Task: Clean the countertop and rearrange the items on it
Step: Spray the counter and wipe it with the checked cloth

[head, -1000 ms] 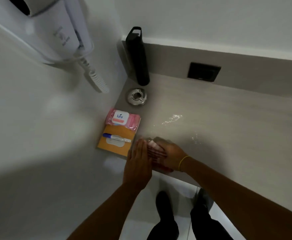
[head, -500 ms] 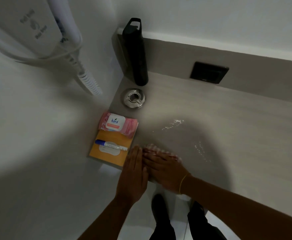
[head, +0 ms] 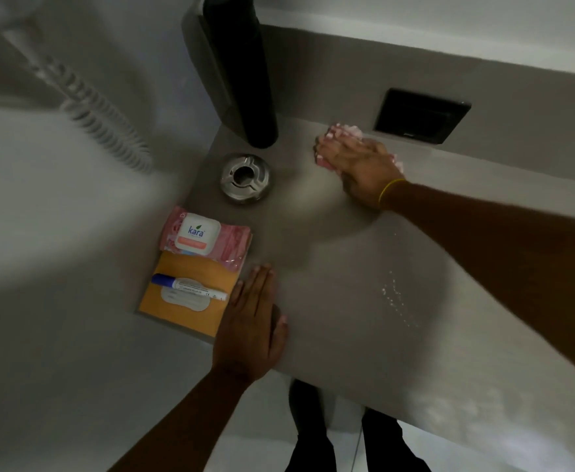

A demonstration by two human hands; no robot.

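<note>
At the far side of the bench (head: 313, 301), just right of the black bottle (head: 245, 80), the right hand (head: 364, 168) presses a pink-and-white cloth (head: 344, 131) flat against the surface. Its fingers lie extended over the cloth, pinning it under the palm rather than clutching it, a posture suited to wiping. The cloth shows only at the fingertips and along the hand's edges; the rest is hidden beneath the hand.

The left hand (head: 252, 321) rests palm-down at the near edge of the bench, fingers straight and together, holding nothing. It probably serves as a brace while the body leans toward the far wall.

Along the left edge, the items stand in a row. Farthest is the bottle, upright in the corner. Next comes a round metal ashtray (head: 245, 177). Nearer lies a pink wipes pack (head: 204, 236), its near edge overlapping an orange envelope (head: 184, 294). A blue-capped marker (head: 189, 286) lies across the envelope. This grouping leaves the middle and right of the bench open for wiping.

Glistening droplets (head: 395, 298) remain near the right forearm, well apart from the cloth. That patch appears not yet wiped, so cleaning is judged incomplete.
</note>
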